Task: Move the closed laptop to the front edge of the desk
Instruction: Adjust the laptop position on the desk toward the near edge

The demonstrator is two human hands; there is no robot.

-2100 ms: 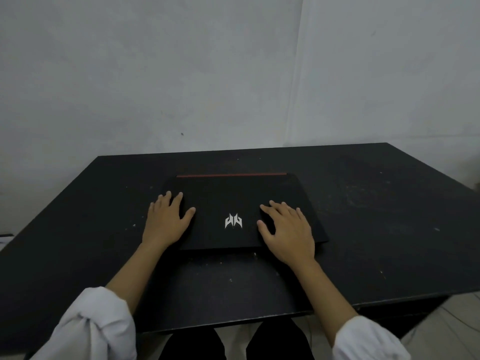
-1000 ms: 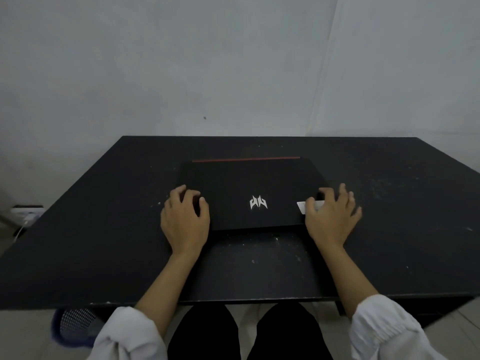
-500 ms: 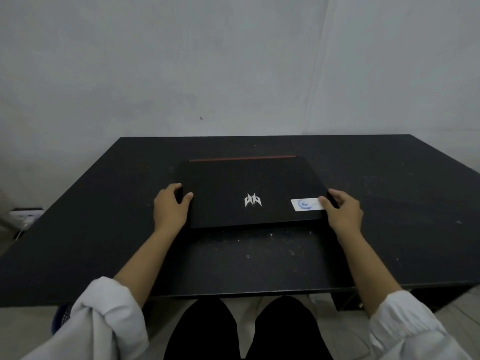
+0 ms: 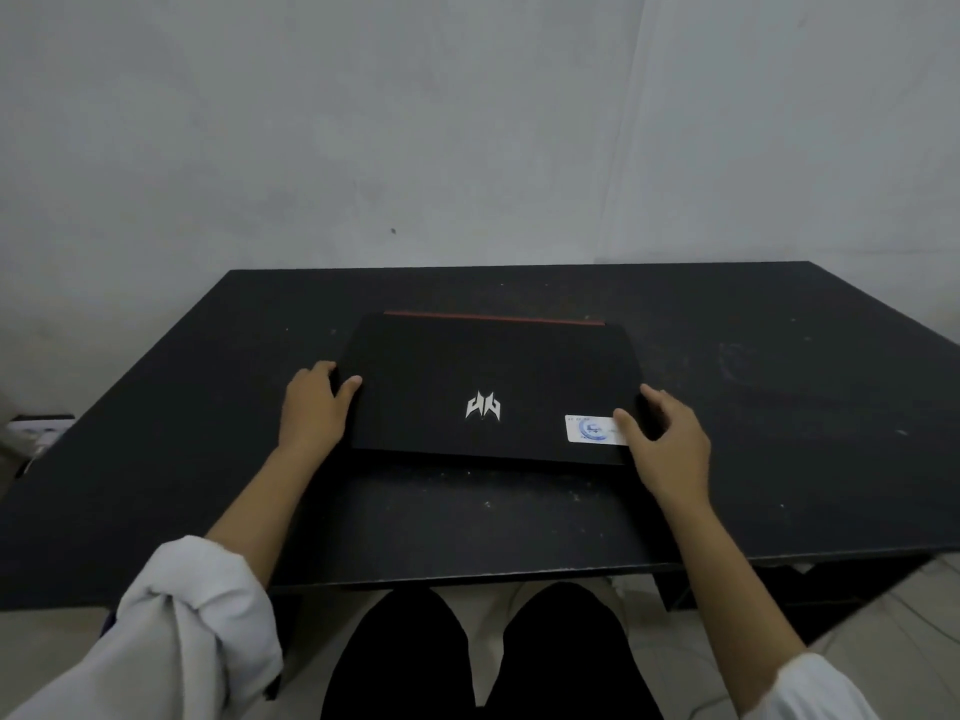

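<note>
On the scuffed, matte black rectangular desk, the closed black laptop with a silver emblem and a red strip along its far edge is seen lying flat near the middle, well apart from the front edge, with a band of bare desktop between its near side and that edge. Compared with two seconds earlier, when both palms were spread flat on the lid, the hands have been shifted outward to the laptop's two short sides. The left hand is now closed over the left side, thumb on the lid and fingers curled round the rim; the right hand is clamped on the right side, its thumb laid on the white rectangular sticker with a blue mark, which had been covered before. Whether the fingers reach under the base cannot be told. The laptop itself appears barely moved, so a carrying grip is judged to have been taken and the pull toward the front edge is not yet made.
</note>
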